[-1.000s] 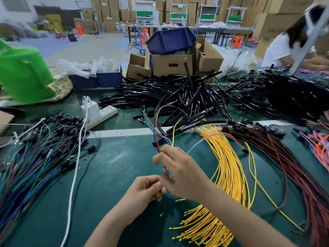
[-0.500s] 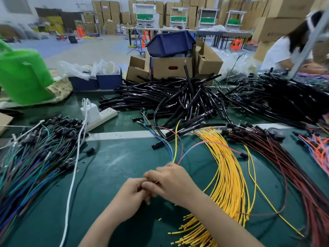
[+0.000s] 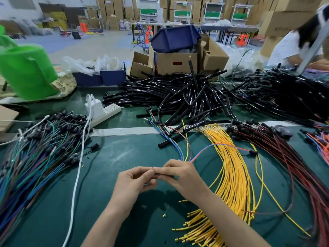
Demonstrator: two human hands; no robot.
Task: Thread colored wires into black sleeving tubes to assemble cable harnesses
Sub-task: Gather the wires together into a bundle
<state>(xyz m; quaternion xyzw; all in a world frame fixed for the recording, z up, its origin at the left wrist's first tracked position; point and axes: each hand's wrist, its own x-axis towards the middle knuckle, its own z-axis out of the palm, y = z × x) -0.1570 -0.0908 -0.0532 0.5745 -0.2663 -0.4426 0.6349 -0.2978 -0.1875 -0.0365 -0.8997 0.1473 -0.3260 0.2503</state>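
Left grip [image 3: 137, 182] and right grip [image 3: 181, 175] both pinch my wires [image 3: 182, 154], ends crosswise between them, lengths running away toward the black tube [image 3: 169, 139], nearer my right.

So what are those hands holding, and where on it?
A small bunch of coloured wires, at its near end: the right hand grips it, the left hand pinches the tips.
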